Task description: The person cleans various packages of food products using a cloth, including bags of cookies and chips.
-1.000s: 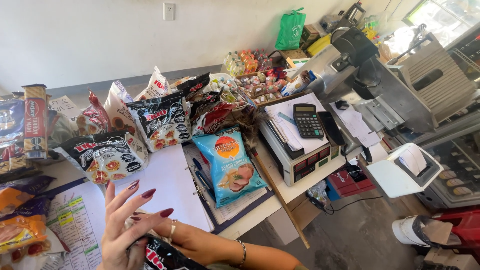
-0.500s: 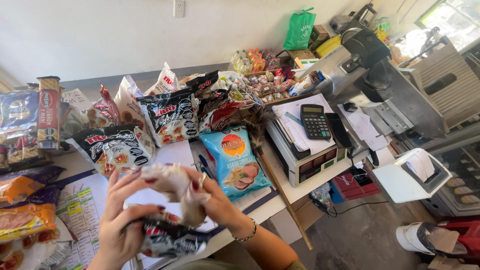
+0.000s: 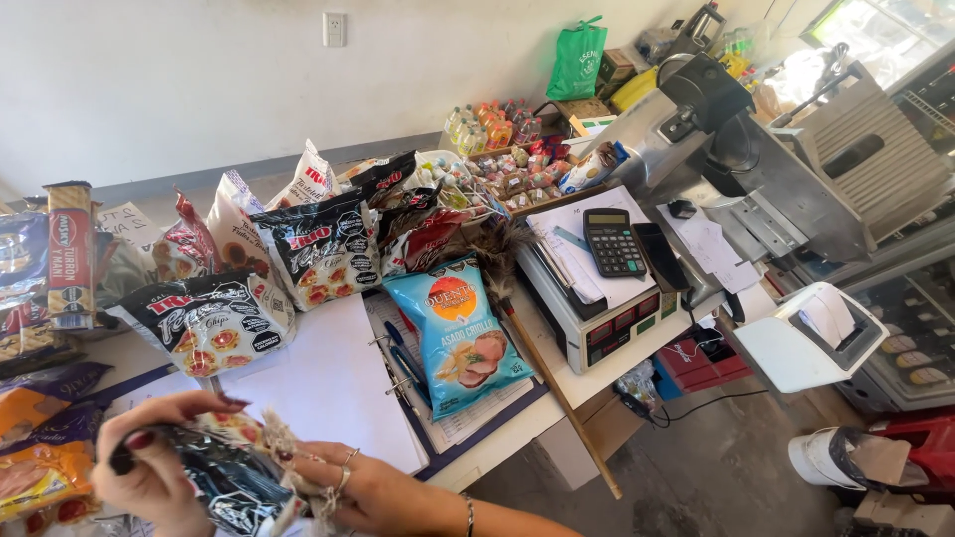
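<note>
1. Change from half a second ago: both hands have dropped from the middle of the view to its bottom-left corner, and the crumpled packet they hold has come down with them. The white sheet beneath, covered then, now shows bare.
2. Left hand (image 3: 149,477): grip closed round the left end of the packet, dark red nails on top.
3. Right hand (image 3: 368,492): fingers curled shut on the right end of the packet, rings on two fingers, thin bracelet at the wrist.
4. Held item: glossy black plastic snack packet (image 3: 224,475), creased and twisted, with pale and red patches of print; it sits between the two hands above the near edge of the worktop (image 3: 597,383).
5. White paper sheet (image 3: 328,388): flat, just beyond the hands, lying on an open ring binder.
6. Light blue crisp bag (image 3: 463,338): orange round mark at top, picture of meat below; lies flat on the binder, right of the sheet.
7. Two black snack bags with red lettering (image 3: 318,249): propped upright behind the sheet, one left, one centre.
8. Orange packets (image 3: 35,447): stacked at the far left edge, beside the left hand.
9. Black desk calculator (image 3: 614,242): rests on papers atop a white counter scale, right of the blue bag.
10. Green carrier bag (image 3: 579,62): stands against the wall, far back.
</note>
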